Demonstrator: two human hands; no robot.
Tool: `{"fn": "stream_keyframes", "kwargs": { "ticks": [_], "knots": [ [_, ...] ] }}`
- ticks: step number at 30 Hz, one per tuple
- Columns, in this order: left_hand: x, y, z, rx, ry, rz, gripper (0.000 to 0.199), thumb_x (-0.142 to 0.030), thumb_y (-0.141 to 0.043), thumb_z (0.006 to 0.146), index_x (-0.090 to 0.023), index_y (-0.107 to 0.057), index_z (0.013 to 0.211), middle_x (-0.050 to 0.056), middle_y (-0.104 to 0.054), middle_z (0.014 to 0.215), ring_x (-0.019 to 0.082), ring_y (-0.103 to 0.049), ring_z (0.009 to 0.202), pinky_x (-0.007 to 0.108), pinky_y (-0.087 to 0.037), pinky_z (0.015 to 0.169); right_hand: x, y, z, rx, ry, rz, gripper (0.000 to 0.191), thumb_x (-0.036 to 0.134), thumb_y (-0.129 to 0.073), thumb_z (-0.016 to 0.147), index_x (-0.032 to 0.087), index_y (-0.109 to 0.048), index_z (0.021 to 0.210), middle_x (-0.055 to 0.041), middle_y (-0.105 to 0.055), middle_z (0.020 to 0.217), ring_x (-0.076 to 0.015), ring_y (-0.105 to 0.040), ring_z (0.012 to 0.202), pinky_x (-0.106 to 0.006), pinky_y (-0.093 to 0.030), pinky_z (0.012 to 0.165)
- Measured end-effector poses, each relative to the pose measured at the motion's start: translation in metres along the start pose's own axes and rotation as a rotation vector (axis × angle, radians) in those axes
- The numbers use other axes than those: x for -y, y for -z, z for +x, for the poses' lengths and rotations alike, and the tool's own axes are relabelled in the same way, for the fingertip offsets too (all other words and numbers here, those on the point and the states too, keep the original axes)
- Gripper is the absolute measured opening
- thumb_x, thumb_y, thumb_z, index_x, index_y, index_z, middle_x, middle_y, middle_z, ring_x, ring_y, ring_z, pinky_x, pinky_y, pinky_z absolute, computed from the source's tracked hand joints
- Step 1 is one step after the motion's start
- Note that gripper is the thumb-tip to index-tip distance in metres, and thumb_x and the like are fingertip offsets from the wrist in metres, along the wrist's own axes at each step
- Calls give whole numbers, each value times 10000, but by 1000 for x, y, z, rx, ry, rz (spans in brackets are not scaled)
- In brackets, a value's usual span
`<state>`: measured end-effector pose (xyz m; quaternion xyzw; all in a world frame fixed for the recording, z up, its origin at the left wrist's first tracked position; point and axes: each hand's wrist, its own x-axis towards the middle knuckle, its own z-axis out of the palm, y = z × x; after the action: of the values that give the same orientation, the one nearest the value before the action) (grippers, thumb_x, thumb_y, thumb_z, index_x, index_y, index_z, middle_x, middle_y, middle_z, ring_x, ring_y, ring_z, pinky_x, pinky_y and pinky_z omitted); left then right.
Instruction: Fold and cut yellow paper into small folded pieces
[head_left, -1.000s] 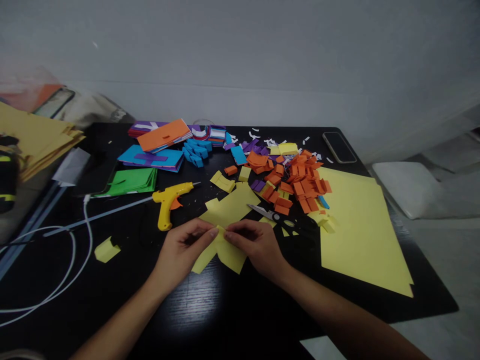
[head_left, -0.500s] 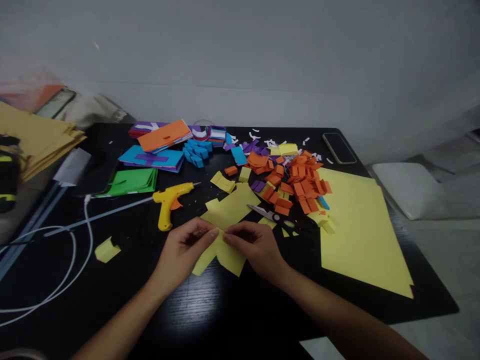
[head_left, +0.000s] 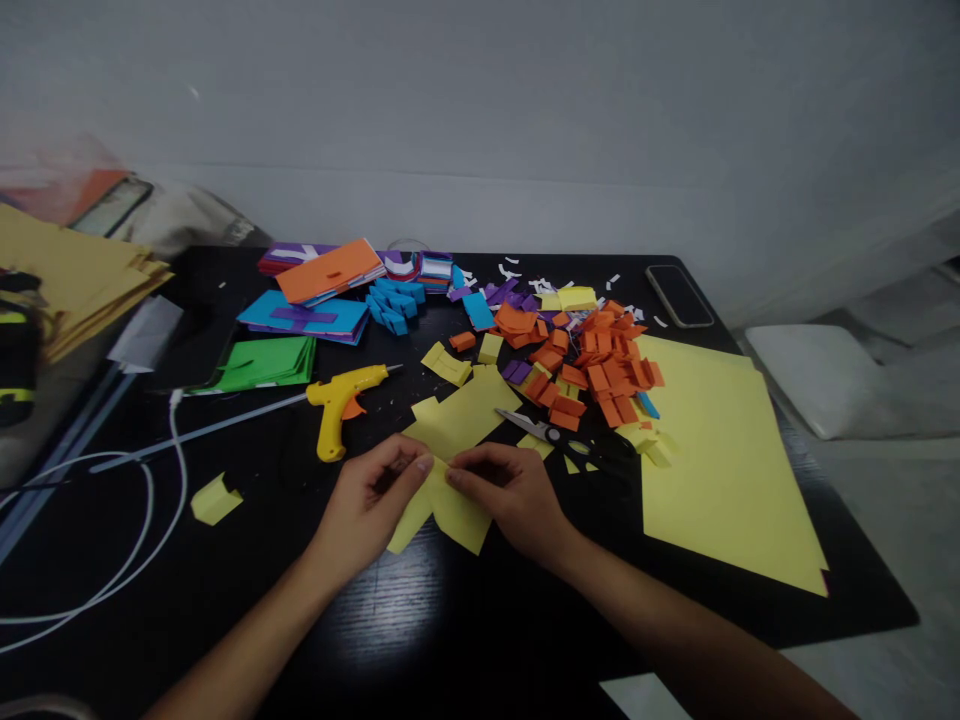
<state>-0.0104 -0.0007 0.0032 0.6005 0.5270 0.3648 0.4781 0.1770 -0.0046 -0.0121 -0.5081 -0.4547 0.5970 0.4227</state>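
Observation:
My left hand [head_left: 380, 497] and my right hand [head_left: 514, 497] meet near the middle of the black table, thumbs and fingers pinched on a small yellow paper piece [head_left: 440, 468] between them. Under and around the fingertips lie larger yellow paper cutouts [head_left: 465, 412]. Left of them rests a yellow glue gun [head_left: 341, 405] with its nozzle pointing right. Scissors [head_left: 555, 435] with black handles lie just beyond my right hand. A folded yellow piece [head_left: 217, 500] sits apart on the left.
Folded orange pieces [head_left: 611, 370] are heaped beyond the scissors, beside large yellow sheets [head_left: 720, 470]. A phone [head_left: 679, 296] lies at the back right. Blue [head_left: 304, 316] and green paper stacks [head_left: 266, 362] stand at the back left. A white cable [head_left: 180, 470] loops at the left.

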Motion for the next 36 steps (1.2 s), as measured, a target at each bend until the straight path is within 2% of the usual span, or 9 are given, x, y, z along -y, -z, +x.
{"fn": "stream_keyframes", "kwargs": {
  "ticks": [9,17,24,36],
  "knots": [
    [2,0,1,-13,-21,38,228,-360,-611,956,-185,-678,825,-44,-521,612,105,-445,535,200,-342,474,1,1,0,3,-2,-17,134,333,-827,757,206,-802,792,-32,-796,784,-178,-713,702,-297,-569,689],
    [4,-1,1,-26,-37,38,213,-350,-628,942,-181,-674,821,-26,-580,665,120,-512,592,213,-405,536,-2,0,1,13,-4,-12,145,342,-833,759,207,-803,802,-29,-797,794,-182,-718,713,-298,-576,695],
    [4,-1,1,16,-32,68,240,-373,-613,960,-178,-691,843,-20,-594,680,121,-525,607,214,-418,551,-2,0,1,13,14,-19,128,331,-823,771,207,-794,791,-27,-790,780,-181,-719,713,-305,-575,706],
    [5,-2,2,18,-15,32,246,-375,-609,969,-179,-685,841,-16,-605,697,122,-531,629,220,-423,568,0,1,2,26,-17,19,129,320,-826,761,201,-784,787,-21,-783,774,-165,-703,701,-295,-558,705]
  ]
}}
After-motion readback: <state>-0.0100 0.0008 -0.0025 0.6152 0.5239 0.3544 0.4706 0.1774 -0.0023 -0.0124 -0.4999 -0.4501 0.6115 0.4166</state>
